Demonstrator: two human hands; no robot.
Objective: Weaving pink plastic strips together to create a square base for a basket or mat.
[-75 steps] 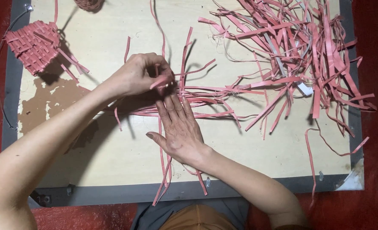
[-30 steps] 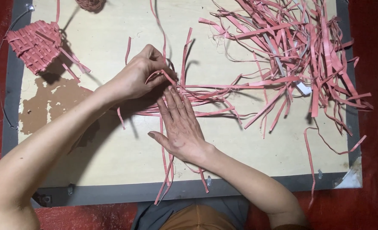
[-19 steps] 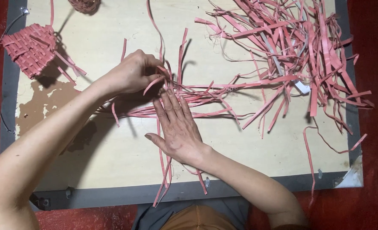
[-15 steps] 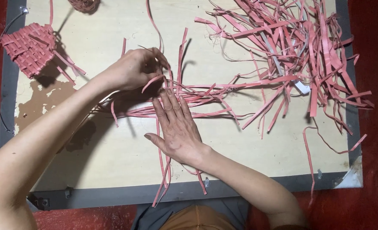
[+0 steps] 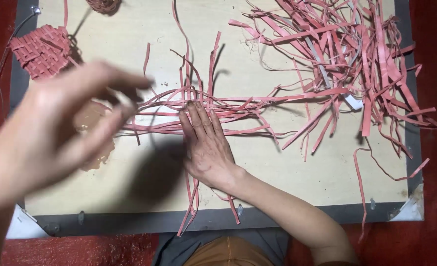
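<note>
Lifted off the crossed pink strips [image 5: 199, 106], the left hand [image 5: 56, 133] now hovers blurred, fingers loosely spread, toward the board's [image 5: 287, 187] left edge; the right hand [image 5: 206, 145] presses flat, fingers together, mid-board.

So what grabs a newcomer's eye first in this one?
The blurred left hand, raised close to the camera at left, holding nothing. Next, the right hand pressed flat on crossed pink strips mid-board, a tangled strip pile at upper right and a small woven piece at upper left.

strips [image 5: 218, 106]: pinkish-red | woven piece [image 5: 42, 50]: pinkish-red, basket-weave pattern | board [image 5: 277, 167]: pale beige, grey rim | floor cloth [image 5: 435, 74]: deep red
</note>
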